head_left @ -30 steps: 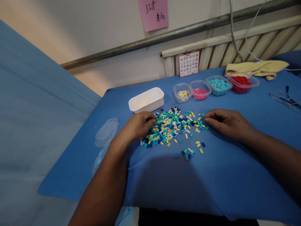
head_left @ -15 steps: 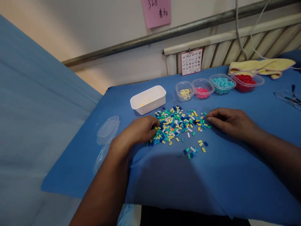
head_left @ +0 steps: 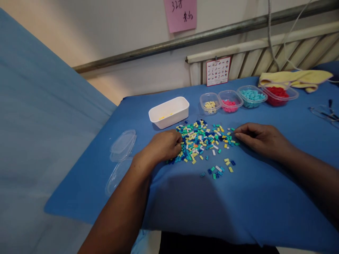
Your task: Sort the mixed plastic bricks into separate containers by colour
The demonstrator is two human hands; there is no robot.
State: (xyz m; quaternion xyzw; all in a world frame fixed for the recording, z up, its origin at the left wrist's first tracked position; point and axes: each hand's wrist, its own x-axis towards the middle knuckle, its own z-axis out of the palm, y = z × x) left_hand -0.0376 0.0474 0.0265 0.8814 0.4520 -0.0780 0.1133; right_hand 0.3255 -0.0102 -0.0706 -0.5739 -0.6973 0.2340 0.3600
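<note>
A loose pile of small toy building bricks (head_left: 198, 139) in yellow, white, teal, green and dark blue is spread over the blue-covered table. My left hand (head_left: 167, 144) is at the pile's left edge, its fingers curled and closed; whatever they hold is hidden. On the pile's right side, my right hand (head_left: 263, 139) rests low by the cloth, thumb and index fingertips close together beside a few green and yellow bricks. Whether a brick is pinched there is too small to make out. Nearer to me lies a smaller group of bricks (head_left: 217, 171).
Behind the pile stands a white tub (head_left: 172, 116) with a few yellow bricks. Clear containers of cream (head_left: 210, 106), pink (head_left: 230, 106), turquoise (head_left: 252, 97) and red bricks (head_left: 277, 96) line the back. Clear lids (head_left: 123, 144) lie left; a yellow cloth (head_left: 296, 78) and glasses (head_left: 327, 113) are right.
The whole view has shifted slightly. My left hand has moved a little at the pile's left edge, with its fingers still curled. My right hand keeps nearly the same place.
</note>
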